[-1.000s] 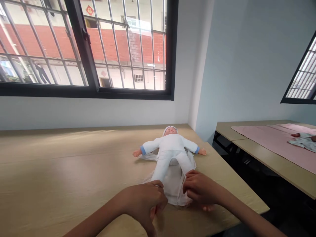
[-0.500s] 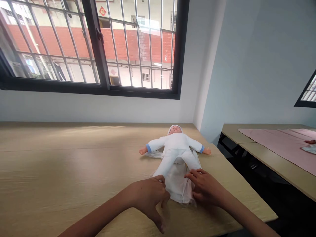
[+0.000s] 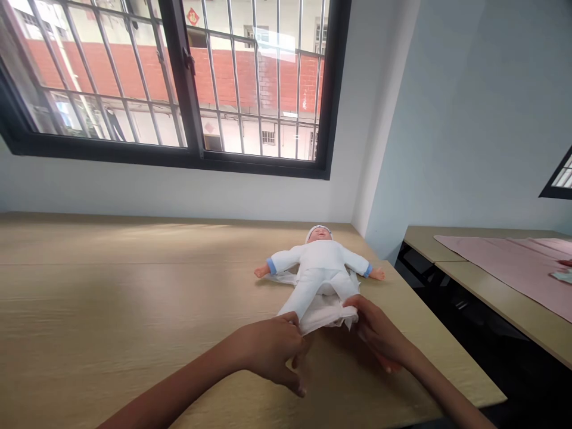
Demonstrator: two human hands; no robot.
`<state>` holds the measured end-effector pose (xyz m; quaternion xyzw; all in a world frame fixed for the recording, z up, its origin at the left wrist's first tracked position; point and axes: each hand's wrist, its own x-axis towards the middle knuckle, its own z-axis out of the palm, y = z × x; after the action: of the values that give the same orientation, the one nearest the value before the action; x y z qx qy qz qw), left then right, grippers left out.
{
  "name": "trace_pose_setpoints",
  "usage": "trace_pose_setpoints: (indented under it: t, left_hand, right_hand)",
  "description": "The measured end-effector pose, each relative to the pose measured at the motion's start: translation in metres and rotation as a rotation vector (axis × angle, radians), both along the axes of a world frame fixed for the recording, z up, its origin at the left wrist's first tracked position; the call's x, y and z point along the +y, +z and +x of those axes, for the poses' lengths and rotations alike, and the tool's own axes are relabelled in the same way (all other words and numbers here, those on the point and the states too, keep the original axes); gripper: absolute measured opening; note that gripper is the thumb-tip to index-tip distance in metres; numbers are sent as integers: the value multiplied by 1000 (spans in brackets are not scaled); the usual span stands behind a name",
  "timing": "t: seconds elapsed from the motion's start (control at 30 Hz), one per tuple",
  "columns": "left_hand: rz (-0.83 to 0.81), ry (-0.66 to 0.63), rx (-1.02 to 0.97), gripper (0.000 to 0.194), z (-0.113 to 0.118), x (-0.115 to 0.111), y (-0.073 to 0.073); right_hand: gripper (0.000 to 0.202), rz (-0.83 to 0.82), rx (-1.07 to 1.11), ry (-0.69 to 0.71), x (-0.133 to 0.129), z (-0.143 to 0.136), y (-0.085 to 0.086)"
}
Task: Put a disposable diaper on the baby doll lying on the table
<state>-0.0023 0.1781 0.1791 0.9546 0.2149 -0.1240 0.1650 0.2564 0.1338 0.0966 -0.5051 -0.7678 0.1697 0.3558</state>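
Note:
A baby doll (image 3: 319, 256) in a white outfit with blue cuffs and a white cap lies on its back, arms spread. Under and between its legs is a white cloth (image 3: 322, 313), its near edge raised off the tabletop. My right hand (image 3: 378, 330) pinches the cloth's right corner beside one doll leg; a doll foot shows beneath that hand. Over the lower end of the other leg lies my left hand (image 3: 272, 345), thumb stretched away from the fingers. It covers that foot, and its contact with the cloth's left edge is unclear.
The doll is on a light wooden table (image 3: 134, 310), near its right edge. Beyond a dark gap stands another table with a pink cloth (image 3: 504, 256) on it. A barred window (image 3: 187, 89) is in the wall behind.
My right hand has moved up and lifted the near end of the white cloth toward the doll. The left hand stays at the doll's leg. The view has shifted slightly.

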Motion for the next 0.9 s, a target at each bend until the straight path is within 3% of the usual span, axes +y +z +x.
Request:
trace_pose_setpoints:
  t: [0.2,0.37,0.67,0.9]
  left_hand:
    - [-15,26,36,22,0,5,4]
    - [-14,65,41,19,1,12,-2]
    - [73,-7,37,21,6,17,-26]
    - [-50,65,-106,20,11,11,-14]
  right_hand:
    - [11,-83,436,-20,4,1,-6]
    - [25,-159,691,-33,14,5,-9]
    - [21,-257,975,14,16,10,-13]
    - [21,-293,953,54,14,8,-10]
